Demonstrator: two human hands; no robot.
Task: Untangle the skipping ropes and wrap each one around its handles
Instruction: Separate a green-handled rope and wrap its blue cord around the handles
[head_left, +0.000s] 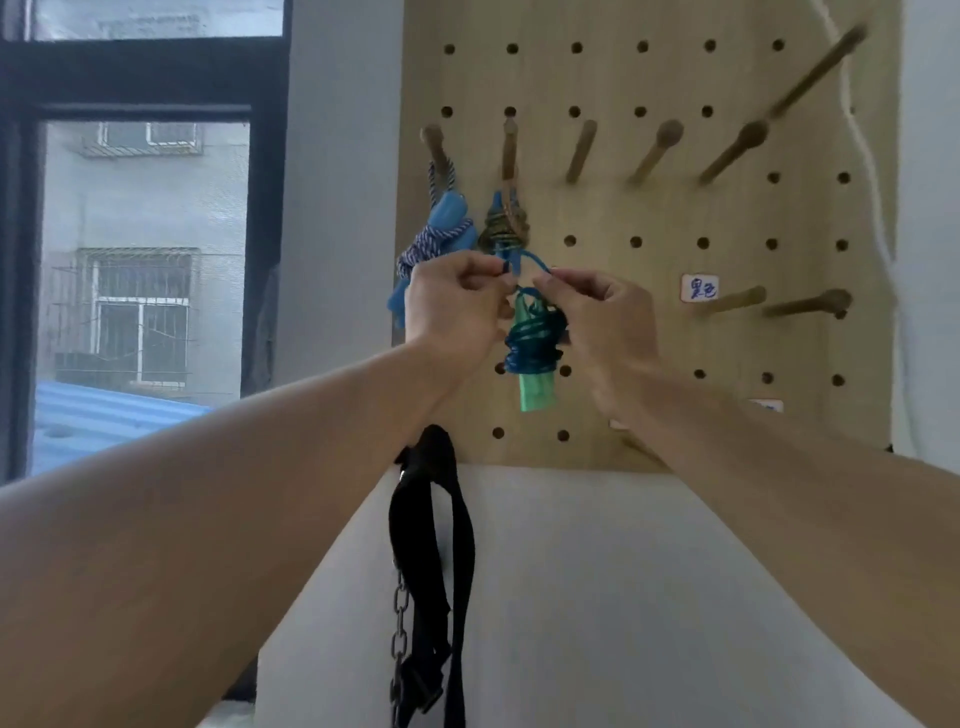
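Note:
A skipping rope with green handles (537, 387) hangs in front of the wooden pegboard (649, 338), its blue cord (535, 338) coiled round the handles. My left hand (452, 306) and my right hand (597, 312) are raised side by side, and each pinches the blue cord's loop just above the coil. A second rope with light blue handles (449, 218) and a blue-and-white twisted cord hangs wound up on the leftmost peg (434, 143). Between them a darker bundle of cord (504, 228) hangs from the second peg; its handles are hidden.
Several more wooden pegs (657, 148) stick out of the board to the right. A white label (700, 287) is stuck on the board. A black strap with a chain (431, 561) hangs below the board's left corner. A window (140, 249) fills the left.

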